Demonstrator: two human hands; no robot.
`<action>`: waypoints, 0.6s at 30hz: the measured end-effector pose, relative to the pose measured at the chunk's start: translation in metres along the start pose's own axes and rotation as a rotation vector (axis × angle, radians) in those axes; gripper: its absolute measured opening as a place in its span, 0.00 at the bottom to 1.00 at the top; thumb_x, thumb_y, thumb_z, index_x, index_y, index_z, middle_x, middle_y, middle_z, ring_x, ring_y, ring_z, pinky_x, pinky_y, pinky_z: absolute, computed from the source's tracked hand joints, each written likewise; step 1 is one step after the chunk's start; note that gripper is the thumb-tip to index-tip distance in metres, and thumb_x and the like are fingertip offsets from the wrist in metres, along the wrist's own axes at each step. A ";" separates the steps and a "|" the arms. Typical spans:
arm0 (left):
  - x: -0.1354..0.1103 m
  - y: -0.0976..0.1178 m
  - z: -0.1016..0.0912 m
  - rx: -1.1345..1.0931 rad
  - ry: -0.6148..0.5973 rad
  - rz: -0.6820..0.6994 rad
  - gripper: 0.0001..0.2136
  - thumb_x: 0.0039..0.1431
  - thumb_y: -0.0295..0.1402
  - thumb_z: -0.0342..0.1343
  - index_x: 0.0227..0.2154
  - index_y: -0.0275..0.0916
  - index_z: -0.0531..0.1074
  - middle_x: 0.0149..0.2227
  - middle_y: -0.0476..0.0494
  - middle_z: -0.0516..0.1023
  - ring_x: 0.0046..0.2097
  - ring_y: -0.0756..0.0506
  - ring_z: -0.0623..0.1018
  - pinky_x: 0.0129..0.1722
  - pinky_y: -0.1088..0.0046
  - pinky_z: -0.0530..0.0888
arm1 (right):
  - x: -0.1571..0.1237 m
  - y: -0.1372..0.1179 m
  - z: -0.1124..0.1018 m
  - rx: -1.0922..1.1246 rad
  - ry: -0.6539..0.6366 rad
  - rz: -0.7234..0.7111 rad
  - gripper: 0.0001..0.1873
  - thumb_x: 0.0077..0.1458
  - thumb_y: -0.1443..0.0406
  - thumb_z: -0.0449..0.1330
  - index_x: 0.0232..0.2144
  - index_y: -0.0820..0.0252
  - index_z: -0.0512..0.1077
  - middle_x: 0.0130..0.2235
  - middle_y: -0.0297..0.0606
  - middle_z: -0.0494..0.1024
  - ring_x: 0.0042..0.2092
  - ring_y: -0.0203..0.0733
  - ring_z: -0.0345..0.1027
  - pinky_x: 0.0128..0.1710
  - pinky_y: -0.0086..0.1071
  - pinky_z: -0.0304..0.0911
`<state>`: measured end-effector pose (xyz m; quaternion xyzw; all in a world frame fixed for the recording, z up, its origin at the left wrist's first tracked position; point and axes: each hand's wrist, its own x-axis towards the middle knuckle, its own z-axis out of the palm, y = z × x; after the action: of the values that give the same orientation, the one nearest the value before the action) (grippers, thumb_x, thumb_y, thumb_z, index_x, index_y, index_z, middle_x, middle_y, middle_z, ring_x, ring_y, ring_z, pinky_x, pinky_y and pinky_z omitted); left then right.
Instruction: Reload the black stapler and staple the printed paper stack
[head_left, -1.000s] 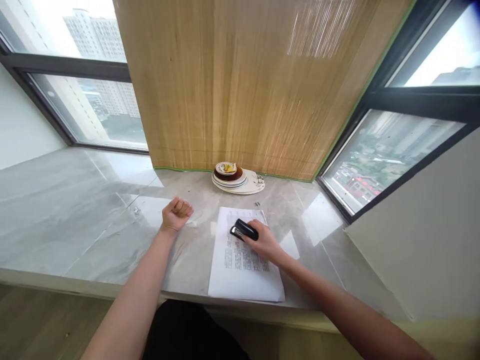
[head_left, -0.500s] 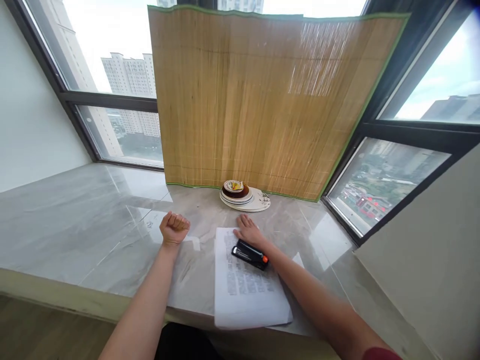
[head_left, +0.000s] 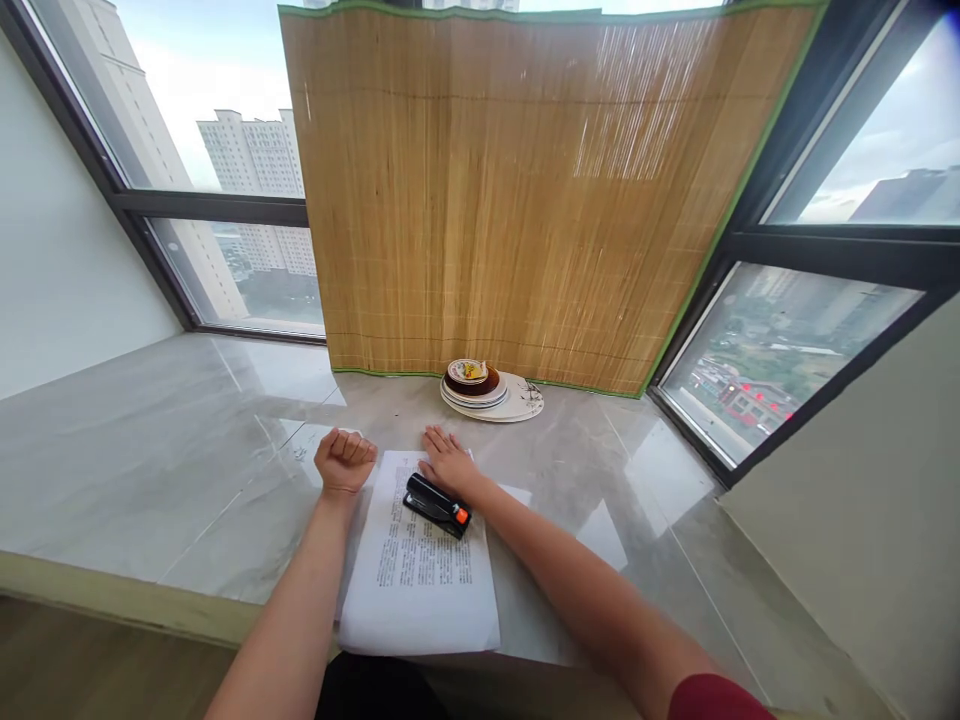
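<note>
A stack of printed paper (head_left: 420, 610) lies on the grey marble-look sill in front of me. Across its upper right part rests a black stapler (head_left: 437, 505) with an orange end. My right hand (head_left: 448, 462) lies flat at the top right of the paper, fingers stretched out, its wrist beside the stapler. Just left of the stack's upper corner, my left hand (head_left: 346, 461) is closed in a fist on the sill, with nothing showing in it.
Behind the paper, several stacked plates (head_left: 480, 395) stand by a bamboo blind (head_left: 510, 220) with green edging. Dark-framed windows flank the blind. The sill's front edge (head_left: 150, 600) runs along the near left.
The paper and the stapler on it have slid left toward my fist, together with my flat right hand. My left hand has stayed almost in place.
</note>
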<state>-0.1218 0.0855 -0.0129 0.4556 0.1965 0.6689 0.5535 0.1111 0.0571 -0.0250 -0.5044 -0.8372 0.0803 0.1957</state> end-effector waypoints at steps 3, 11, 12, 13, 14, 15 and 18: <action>0.003 -0.006 0.011 0.302 -0.099 -0.060 0.33 0.67 0.59 0.44 0.18 0.41 0.37 0.17 0.56 0.34 0.20 0.51 0.43 0.21 0.68 0.53 | -0.023 0.034 -0.005 -0.005 -0.028 0.013 0.29 0.70 0.61 0.57 0.69 0.66 0.64 0.75 0.56 0.57 0.77 0.59 0.48 0.74 0.55 0.49; -0.004 -0.042 0.040 0.806 -0.399 -0.205 0.16 0.53 0.48 0.70 0.27 0.39 0.81 0.19 0.56 0.56 0.24 0.52 0.55 0.29 0.71 0.53 | -0.049 0.072 -0.033 0.115 0.089 0.105 0.24 0.69 0.60 0.56 0.63 0.63 0.70 0.68 0.55 0.69 0.72 0.57 0.59 0.70 0.53 0.56; -0.006 -0.043 0.040 0.918 -0.468 -0.212 0.15 0.54 0.48 0.69 0.34 0.41 0.84 0.19 0.57 0.57 0.25 0.51 0.57 0.30 0.72 0.54 | -0.055 0.068 -0.039 0.155 0.142 0.107 0.20 0.69 0.60 0.55 0.58 0.61 0.74 0.63 0.54 0.74 0.66 0.55 0.66 0.67 0.51 0.61; -0.007 -0.044 0.041 1.036 -0.537 -0.215 0.15 0.56 0.48 0.68 0.38 0.43 0.85 0.19 0.57 0.59 0.25 0.51 0.59 0.30 0.72 0.55 | -0.062 0.064 -0.046 0.196 0.172 0.097 0.17 0.71 0.60 0.53 0.52 0.60 0.76 0.56 0.51 0.79 0.60 0.52 0.71 0.62 0.48 0.65; -0.008 -0.044 0.041 1.143 -0.599 -0.213 0.16 0.58 0.49 0.66 0.41 0.44 0.85 0.20 0.56 0.61 0.25 0.51 0.61 0.31 0.73 0.57 | -0.071 0.058 -0.053 0.236 0.172 0.071 0.17 0.72 0.58 0.52 0.48 0.59 0.77 0.50 0.48 0.81 0.54 0.49 0.74 0.58 0.45 0.68; -0.009 -0.044 0.041 1.221 -0.643 -0.210 0.17 0.59 0.50 0.65 0.43 0.45 0.85 0.21 0.56 0.63 0.25 0.50 0.63 0.31 0.73 0.58 | -0.082 0.052 -0.059 0.278 0.138 0.025 0.17 0.72 0.55 0.52 0.45 0.58 0.77 0.46 0.44 0.81 0.49 0.47 0.75 0.54 0.42 0.69; -0.008 -0.044 0.040 1.294 -0.677 -0.202 0.18 0.59 0.52 0.64 0.43 0.45 0.85 0.22 0.55 0.66 0.26 0.50 0.66 0.32 0.73 0.60 | -0.115 0.040 -0.068 0.309 -0.017 -0.106 0.20 0.62 0.51 0.66 0.49 0.56 0.75 0.45 0.41 0.81 0.45 0.48 0.75 0.47 0.39 0.70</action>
<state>-0.0642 0.0818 -0.0298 0.8523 0.4113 0.1879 0.2630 0.2188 -0.0288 -0.0044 -0.4229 -0.8417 0.2021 0.2680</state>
